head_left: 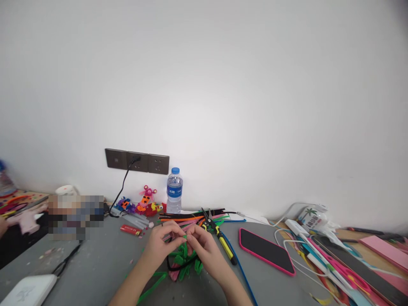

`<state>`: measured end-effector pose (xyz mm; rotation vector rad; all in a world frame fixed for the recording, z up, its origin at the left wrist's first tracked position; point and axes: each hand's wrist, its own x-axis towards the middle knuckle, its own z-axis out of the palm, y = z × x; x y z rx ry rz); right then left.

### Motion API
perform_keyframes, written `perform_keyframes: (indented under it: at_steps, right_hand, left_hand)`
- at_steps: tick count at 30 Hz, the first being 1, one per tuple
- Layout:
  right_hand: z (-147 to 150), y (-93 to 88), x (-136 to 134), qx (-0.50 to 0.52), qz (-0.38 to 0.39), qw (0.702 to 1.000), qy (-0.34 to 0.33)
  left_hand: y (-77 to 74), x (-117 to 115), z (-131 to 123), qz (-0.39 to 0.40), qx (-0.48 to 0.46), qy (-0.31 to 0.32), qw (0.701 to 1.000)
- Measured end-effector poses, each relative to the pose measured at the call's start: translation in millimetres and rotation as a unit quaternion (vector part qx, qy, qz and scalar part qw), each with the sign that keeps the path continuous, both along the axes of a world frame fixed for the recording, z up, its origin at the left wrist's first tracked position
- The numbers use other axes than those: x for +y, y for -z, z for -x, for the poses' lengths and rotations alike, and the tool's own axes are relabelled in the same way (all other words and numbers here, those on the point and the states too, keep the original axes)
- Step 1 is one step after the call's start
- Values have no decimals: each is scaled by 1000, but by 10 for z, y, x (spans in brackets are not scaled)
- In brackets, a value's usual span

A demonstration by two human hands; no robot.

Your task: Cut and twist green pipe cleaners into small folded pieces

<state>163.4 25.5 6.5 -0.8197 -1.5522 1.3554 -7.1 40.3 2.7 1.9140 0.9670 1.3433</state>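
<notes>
My left hand (162, 243) and my right hand (204, 250) meet at the fingertips over the grey table. Both pinch a green pipe cleaner (184, 239). Its ends are partly hidden behind my fingers. Directly below lies a tangle of bent green pipe cleaners (181, 258), with black and pink ones among them. One more green pipe cleaner (152, 285) rests by my left forearm. Just beyond my right hand are pliers (227, 246) with yellow and black handles, their jaws apart. Behind my fingers spreads a pile of coloured pipe cleaners (178, 219).
A water bottle (174, 191) stands against the wall, beside small pipe-cleaner figures (145, 204). A red packet (130, 230) lies left, a pink-cased phone (267, 251) right. Cables, a power strip (296, 227) and pink scissors (346, 274) crowd the right side. A white device (30, 291) sits front left.
</notes>
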Motion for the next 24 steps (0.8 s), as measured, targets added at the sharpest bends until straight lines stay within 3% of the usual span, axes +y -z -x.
perform_keyframes:
  at_steps: [16,24]
  right_hand:
    - [-35,-19,-18,-35,-8,999,-5]
    - [-1,-13,-21,-31,-4,999,-15]
  left_hand:
    - [-7,-4,27,-54,-1,29,998]
    - [-41,21,96,5,16,51,999]
